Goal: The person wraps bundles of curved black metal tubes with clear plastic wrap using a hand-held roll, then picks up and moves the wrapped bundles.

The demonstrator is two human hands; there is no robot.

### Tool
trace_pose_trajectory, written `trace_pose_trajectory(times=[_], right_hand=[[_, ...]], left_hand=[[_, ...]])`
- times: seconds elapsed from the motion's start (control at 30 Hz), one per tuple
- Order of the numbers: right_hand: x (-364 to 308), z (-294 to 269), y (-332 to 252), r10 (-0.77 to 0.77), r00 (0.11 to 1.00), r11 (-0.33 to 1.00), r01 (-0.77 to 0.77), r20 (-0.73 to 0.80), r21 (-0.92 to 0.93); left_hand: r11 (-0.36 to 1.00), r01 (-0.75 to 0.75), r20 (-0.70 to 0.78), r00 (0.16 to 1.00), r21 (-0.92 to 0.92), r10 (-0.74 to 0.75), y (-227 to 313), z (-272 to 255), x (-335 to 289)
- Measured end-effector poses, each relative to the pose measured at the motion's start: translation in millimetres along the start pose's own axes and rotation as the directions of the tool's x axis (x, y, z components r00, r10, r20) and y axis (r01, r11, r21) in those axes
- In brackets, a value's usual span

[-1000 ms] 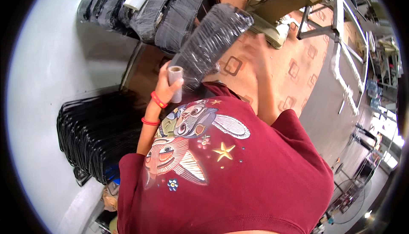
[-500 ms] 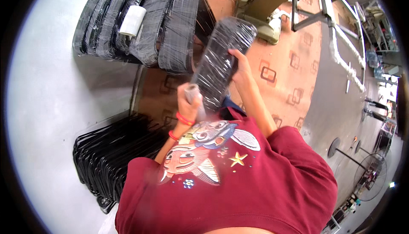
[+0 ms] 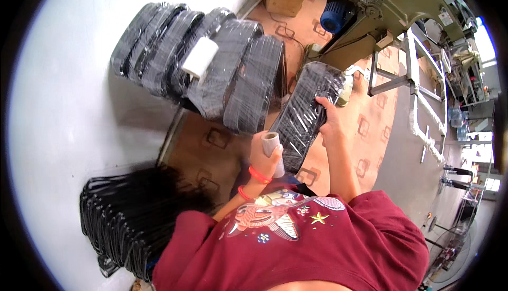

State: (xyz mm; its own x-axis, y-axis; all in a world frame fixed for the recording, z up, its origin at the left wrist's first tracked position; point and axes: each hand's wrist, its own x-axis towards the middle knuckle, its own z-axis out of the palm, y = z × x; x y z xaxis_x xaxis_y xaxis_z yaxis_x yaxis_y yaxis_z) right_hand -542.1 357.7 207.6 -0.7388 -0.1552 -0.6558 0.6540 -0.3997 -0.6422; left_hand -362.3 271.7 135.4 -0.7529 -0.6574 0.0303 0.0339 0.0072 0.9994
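My left hand [image 3: 260,158] is closed around a small roll of clear stretch film [image 3: 278,170], its cardboard core end facing up. Just beyond it, a long black rounded bundle [image 3: 299,119] is covered in shiny film and slants away from my body. My right hand [image 3: 331,124] grips the bundle's right edge, thumb on top and the other fingers mostly hidden. Close by on the left stands a row of similar film-wrapped black bundles [image 3: 253,87], with a white roll [image 3: 200,57] lying on top of them.
Many thin black frames [image 3: 119,217] are stacked at lower left, near the pale wall [image 3: 63,116]. Ahead are an open cardboard box [image 3: 286,1] and a green machine [image 3: 407,5] with a blue motor [image 3: 334,16]. A white metal frame [image 3: 415,87] stands at right on the floor.
The view has shifted, bringing the cardboard box and blue motor into sight. Both hands keep their hold on the film roll and the wrapped bundle, which now sit further right in the picture.
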Motion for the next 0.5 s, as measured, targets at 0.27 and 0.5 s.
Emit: trace_pose_trajectory(times=[0.27,0.5], right_hand=[[94,-5,28,0.122,0.993,0.991,-0.121,-0.01,0.055],[95,-12,49,-0.062,0.988,0.997,0.067,0.141,-0.034]], left_hand=[[0.875,-0.364,0.41,0.885,0.319,0.219,34,-12,22],[0.642,-0.528,0.521,0.823,0.556,0.226,-14,1,2]])
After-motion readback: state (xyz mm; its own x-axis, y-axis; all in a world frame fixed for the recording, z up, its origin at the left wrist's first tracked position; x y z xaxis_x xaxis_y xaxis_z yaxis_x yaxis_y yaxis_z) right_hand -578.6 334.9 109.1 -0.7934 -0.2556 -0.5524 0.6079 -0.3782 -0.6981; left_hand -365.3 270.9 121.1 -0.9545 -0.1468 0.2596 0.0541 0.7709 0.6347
